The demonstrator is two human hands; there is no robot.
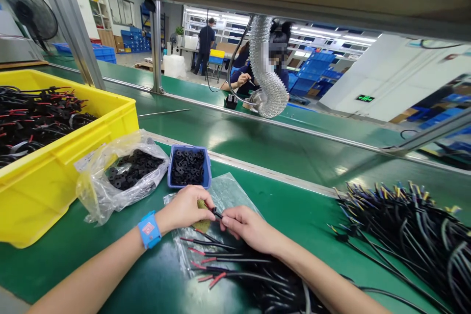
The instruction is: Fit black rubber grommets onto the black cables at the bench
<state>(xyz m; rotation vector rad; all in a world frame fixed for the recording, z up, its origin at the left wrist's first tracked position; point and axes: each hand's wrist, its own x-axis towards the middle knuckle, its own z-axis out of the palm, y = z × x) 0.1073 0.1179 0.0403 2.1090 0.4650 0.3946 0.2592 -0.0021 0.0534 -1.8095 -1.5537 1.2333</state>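
Observation:
My right hand [250, 228] pinches a black cable [219, 215] close to its end. The fingers of my left hand [187, 208] close on a small black plastic piece [215, 210] at that cable end; how far the piece sits over the cable I cannot tell. A blue wrist strap [149, 230] is around my left wrist. Below my hands lie several black cables [253, 257] with red and black wire ends, partly on a clear plastic bag [230, 191]. Just beyond my left hand stands a small blue bin [189, 167] of black plastic pieces.
An open plastic bag [91, 196] of black pieces sits beside a yellow crate [110, 130] full of cables. On the right lies a large cable bundle [408, 235]. A metal rail [265, 169] crosses behind; a ribbed duct [263, 59] hangs near a co-worker [243, 81].

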